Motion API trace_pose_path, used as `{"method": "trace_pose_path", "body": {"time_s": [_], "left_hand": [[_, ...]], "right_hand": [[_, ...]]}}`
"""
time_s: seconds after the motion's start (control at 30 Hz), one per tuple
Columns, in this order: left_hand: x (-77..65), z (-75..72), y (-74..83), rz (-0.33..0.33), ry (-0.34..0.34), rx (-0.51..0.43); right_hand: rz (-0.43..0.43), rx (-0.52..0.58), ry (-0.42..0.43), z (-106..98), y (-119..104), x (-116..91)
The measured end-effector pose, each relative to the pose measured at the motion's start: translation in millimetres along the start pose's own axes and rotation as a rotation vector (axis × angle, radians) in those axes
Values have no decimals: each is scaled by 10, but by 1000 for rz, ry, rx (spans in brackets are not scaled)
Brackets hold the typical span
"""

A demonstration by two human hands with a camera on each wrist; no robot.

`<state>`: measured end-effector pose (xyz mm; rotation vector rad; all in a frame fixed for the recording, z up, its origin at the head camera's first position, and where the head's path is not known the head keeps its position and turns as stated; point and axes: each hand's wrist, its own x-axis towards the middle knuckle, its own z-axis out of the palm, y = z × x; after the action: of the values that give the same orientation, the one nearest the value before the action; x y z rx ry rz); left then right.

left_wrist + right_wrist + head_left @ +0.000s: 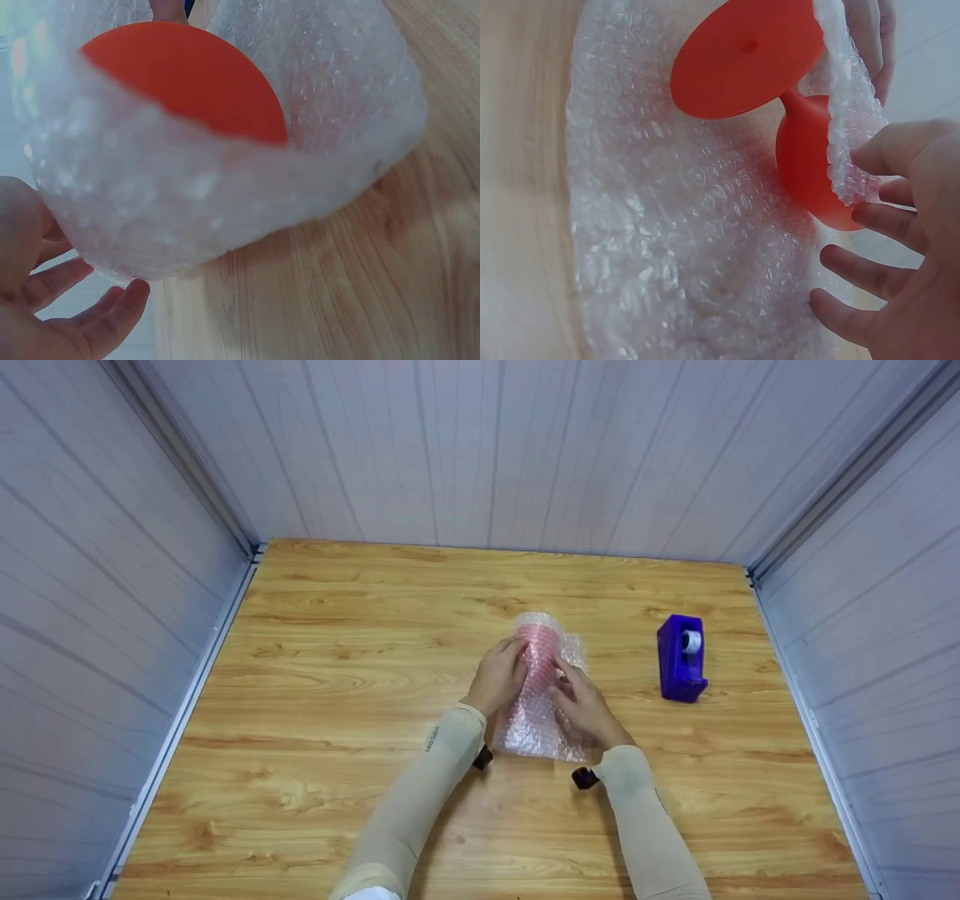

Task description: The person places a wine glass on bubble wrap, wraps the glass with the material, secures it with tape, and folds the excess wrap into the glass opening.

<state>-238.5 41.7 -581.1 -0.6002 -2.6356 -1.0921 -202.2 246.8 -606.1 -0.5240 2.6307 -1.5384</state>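
Note:
A red goblet (810,157) with a flat round foot (195,82) lies inside a loose roll of clear bubble wrap (536,697). The wrap curls over its bowl, and the foot shows through the roll's near end in both wrist views. On the left side, my left hand (499,675) holds the roll, its fingers bent against the plastic. My right hand (585,705) is at the other side. In the right wrist view its thumb and index finger hold the wrap near the upper layer's edge, with the other fingers spread over the layer below.
A purple tape dispenser (681,660) with a white roll stands on the wooden table (337,660), right of the wrap. Pale panel walls (465,450) enclose the table at the back and both sides. A black wrist camera (585,778) sits under the right forearm.

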Motion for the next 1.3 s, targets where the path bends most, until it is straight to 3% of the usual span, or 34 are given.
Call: {"method": "trace_pose_path", "body": {"time_s": [0.2,0.37,0.6,0.83,1.0,1.3], "left_hand": [[15,21,-7,34,5,4],[6,33,3,0,-16,4],[-6,23,9,74,15,11],[19,29,31,44,-19,25],[14,35,36,49,-18,39],[18,46,30,33,-8,42]], "right_hand": [[14,-57,-20,-24,-23,16],[59,-66,-42,-26,-44,18],[35,-130,-17,-17,-44,40],[23,-151,37,6,-90,79],[81,-88,21,4,-92,88],[58,9,-2,-24,-98,90]]}}
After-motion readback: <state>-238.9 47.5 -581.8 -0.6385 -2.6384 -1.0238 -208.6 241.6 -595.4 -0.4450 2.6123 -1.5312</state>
